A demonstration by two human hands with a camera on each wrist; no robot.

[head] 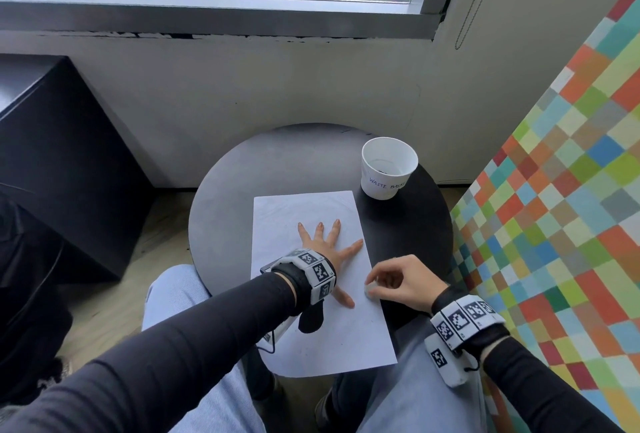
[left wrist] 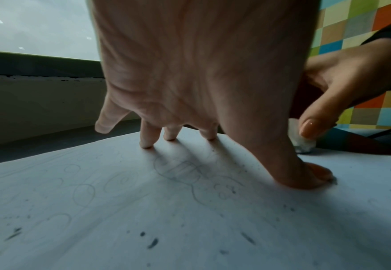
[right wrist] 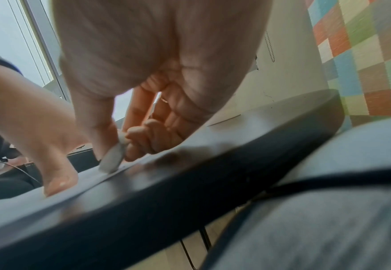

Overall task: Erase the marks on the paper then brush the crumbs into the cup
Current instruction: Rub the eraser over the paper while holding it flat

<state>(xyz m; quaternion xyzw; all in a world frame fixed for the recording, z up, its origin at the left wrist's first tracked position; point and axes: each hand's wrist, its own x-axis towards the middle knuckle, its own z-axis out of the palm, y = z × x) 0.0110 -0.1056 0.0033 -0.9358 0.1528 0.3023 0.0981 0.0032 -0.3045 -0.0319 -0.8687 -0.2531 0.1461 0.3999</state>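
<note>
Right now the left hand lies flat on the paper, fingers straight and spread, thumb pressing the sheet, holding nothing. Right hand pinches a small white eraser between thumb and curled fingers; eraser tip touches the paper's right edge, just beside the left thumb. Paper sits on the round dark table; its near end hangs over the table's front edge, above the lap. Faint pencil marks under the left palm, dark crumbs scattered nearer the wrist. Cup, white, upright, stands at the table's far right, just beyond the paper's top right corner, well apart from both hands. Bare table left of the paper; checkered wall close on the right.
</note>
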